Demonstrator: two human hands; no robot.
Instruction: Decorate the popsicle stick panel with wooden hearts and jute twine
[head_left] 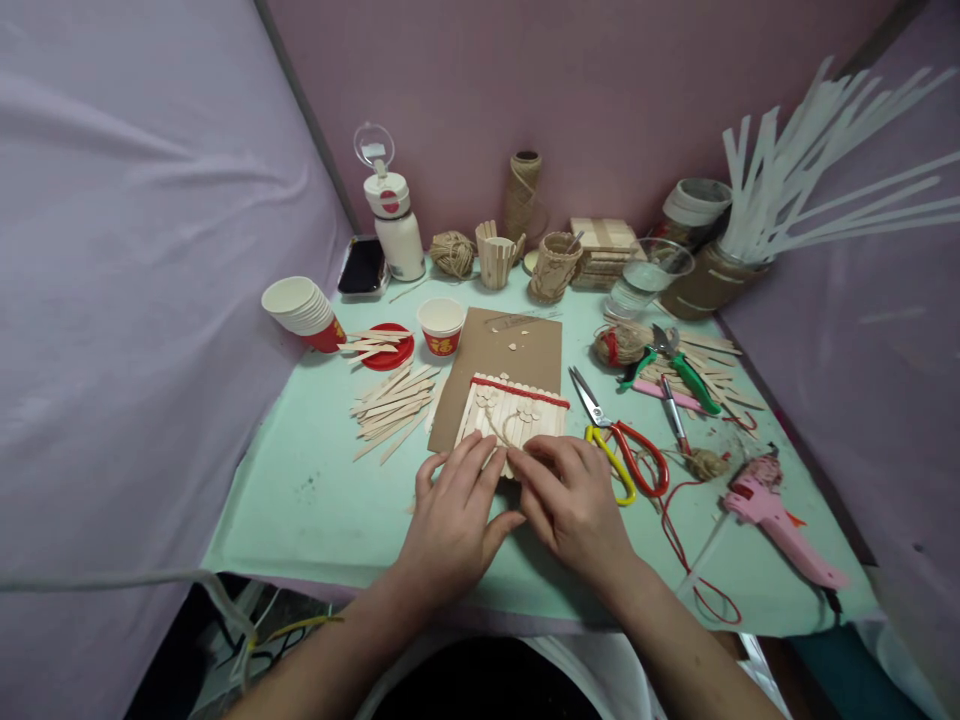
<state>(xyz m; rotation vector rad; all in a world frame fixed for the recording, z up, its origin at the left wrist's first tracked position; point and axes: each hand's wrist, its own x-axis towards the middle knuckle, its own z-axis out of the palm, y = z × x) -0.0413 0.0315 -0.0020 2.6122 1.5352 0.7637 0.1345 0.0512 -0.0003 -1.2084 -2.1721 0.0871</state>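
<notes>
A panel of pale craft sticks (553, 418) lies on a brown cardboard sheet (517, 345), with a red cord (517, 389) across its upper part. Small wooden petals form two flowers on it, and twine (507, 430) curves down from them toward my fingertips. My left hand (454, 515) rests on the panel's lower part, fingers stretched out and thumb apart. From the other side, my right hand (576, 495) has bent fingers closed at the twine's lower end, close to my left fingertips. The exact grip is partly hidden. Red-and-yellow scissors (626, 450) lie beside my right hand.
Loose craft sticks (394, 405) and stacked paper cups (304, 312) lie left. A small paper cup (441, 325) stands behind. Right are green-handled pliers (679, 368), a pink glue gun (780, 520) and a plastic cup of water (645, 280). A white bottle (400, 235) stands at the back.
</notes>
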